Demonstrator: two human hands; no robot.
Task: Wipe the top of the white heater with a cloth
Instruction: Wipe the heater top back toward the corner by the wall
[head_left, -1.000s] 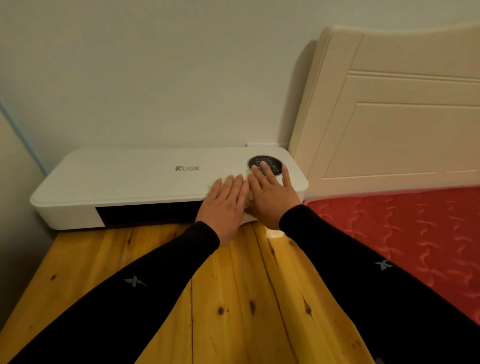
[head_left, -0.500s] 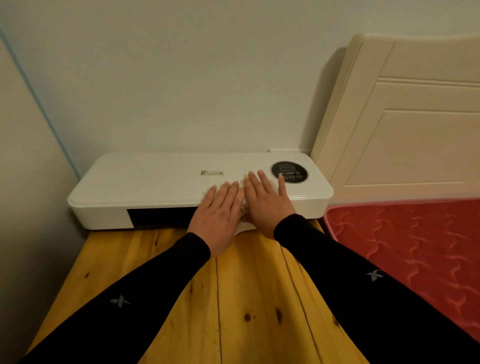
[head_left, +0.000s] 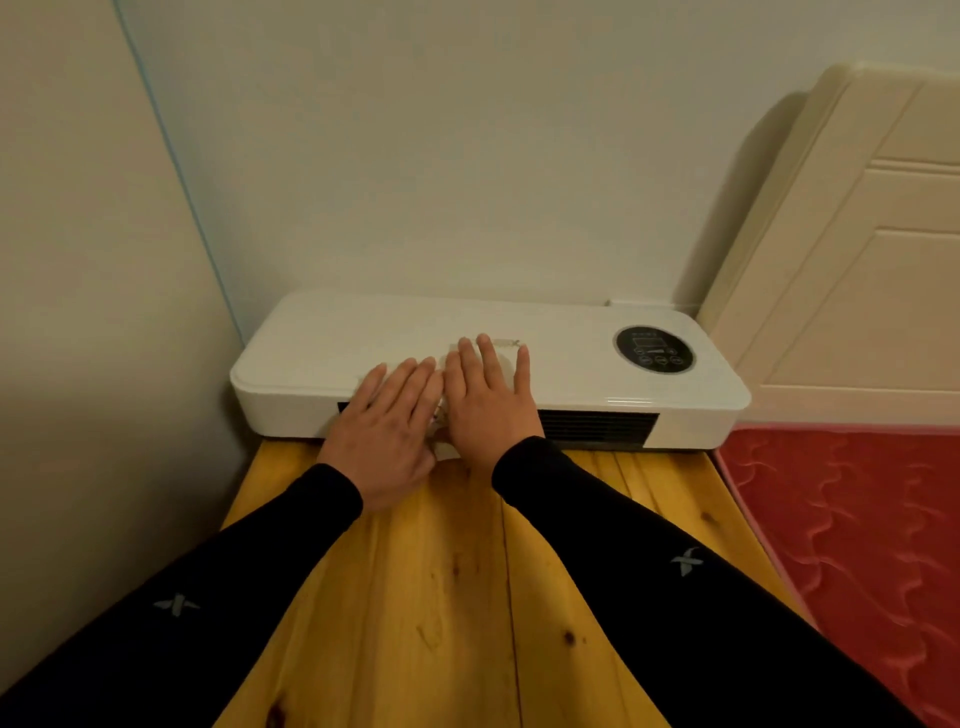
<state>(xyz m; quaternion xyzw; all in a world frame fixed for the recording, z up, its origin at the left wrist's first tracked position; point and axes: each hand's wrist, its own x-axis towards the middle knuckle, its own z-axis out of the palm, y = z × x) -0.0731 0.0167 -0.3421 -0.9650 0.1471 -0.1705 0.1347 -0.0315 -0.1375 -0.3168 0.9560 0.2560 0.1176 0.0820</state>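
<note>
The white heater (head_left: 582, 376) lies lengthwise against the back wall, on the far end of a wooden top. A round black control panel (head_left: 653, 349) sits at its right end. My left hand (head_left: 387, 431) and my right hand (head_left: 488, 400) lie flat side by side on the heater's top, left of its middle. They press a pale cloth (head_left: 442, 447) onto it. The cloth is almost wholly hidden under my palms. Only a strip shows between my hands and at my right fingertips. Both arms wear black sleeves.
The wooden top (head_left: 441, 597) runs from me to the heater. A wall (head_left: 78, 312) closes in on the left and meets the back wall just left of the heater. A red mattress (head_left: 857, 519) and a cream headboard (head_left: 857, 260) stand on the right.
Both hands have slid left along the heater's top with the cloth, from the control panel to left of the middle. My view has turned left as well.
</note>
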